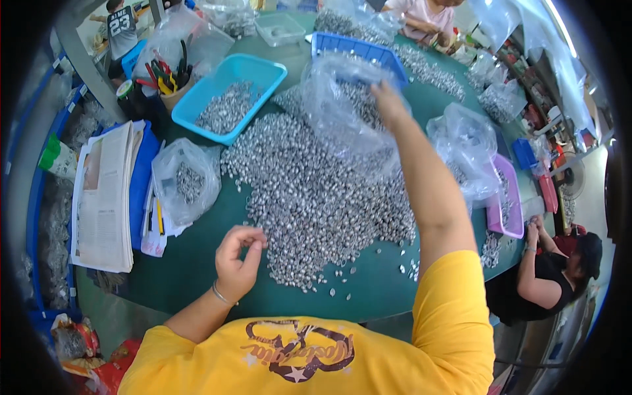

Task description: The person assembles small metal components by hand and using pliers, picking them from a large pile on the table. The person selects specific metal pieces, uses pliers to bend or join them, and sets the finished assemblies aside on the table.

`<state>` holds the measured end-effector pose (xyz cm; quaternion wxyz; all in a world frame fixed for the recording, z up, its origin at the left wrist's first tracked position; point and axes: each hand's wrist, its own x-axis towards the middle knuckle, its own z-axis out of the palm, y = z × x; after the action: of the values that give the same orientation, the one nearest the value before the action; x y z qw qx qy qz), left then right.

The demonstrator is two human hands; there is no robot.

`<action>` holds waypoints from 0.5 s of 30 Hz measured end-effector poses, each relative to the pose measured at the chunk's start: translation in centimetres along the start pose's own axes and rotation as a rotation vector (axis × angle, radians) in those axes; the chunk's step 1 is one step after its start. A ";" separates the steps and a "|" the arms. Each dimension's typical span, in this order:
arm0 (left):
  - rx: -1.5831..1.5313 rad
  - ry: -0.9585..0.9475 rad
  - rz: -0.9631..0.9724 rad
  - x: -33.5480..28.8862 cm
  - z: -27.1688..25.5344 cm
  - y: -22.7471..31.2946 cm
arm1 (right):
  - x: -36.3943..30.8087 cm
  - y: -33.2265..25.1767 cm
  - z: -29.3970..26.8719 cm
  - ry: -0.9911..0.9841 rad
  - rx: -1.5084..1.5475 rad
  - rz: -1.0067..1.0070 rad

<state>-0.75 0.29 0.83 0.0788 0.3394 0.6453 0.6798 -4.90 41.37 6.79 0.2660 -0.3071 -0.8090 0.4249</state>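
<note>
A wide heap of small silvery metal pieces (309, 204) covers the middle of the green table. My left hand (241, 258) is at the heap's near left edge, its fingers curled together; whatever they may hold is hidden. My right arm stretches far forward across the heap. At its end my right hand (390, 108) is over the far right side of a large clear plastic bag (322, 85), which holds more of the metal pieces. The fingers of that hand are blurred, and whether they grip the bag cannot be seen.
Left of the heap are a light-blue tray (181, 117), a small plastic bag of pieces (168, 168) and stacked newspapers (102, 210). Behind the large bag stands a dark-blue tray (359, 45). A pink tray (517, 220) is at right. Another person (546, 276) works at the right.
</note>
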 end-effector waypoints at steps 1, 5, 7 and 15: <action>0.023 -0.043 -0.028 0.1 -0.1 0.4 | 0.1 -0.8 -0.8 0.006 -0.145 -0.177; 0.299 -0.141 0.089 1.2 -0.4 1.3 | -3.9 -2.2 -0.1 -0.006 -0.051 -0.453; 0.443 -0.332 0.242 1.7 -0.5 0.5 | -11.6 -4.1 0.2 -0.163 -0.167 -0.510; 0.690 -0.808 0.317 -0.7 3.6 0.1 | -35.4 0.7 0.2 -0.523 -0.286 -0.728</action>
<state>1.87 2.83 0.46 0.1009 0.6722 0.6900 0.2485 18.87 15.98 0.12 0.1401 0.0803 -0.9543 0.2515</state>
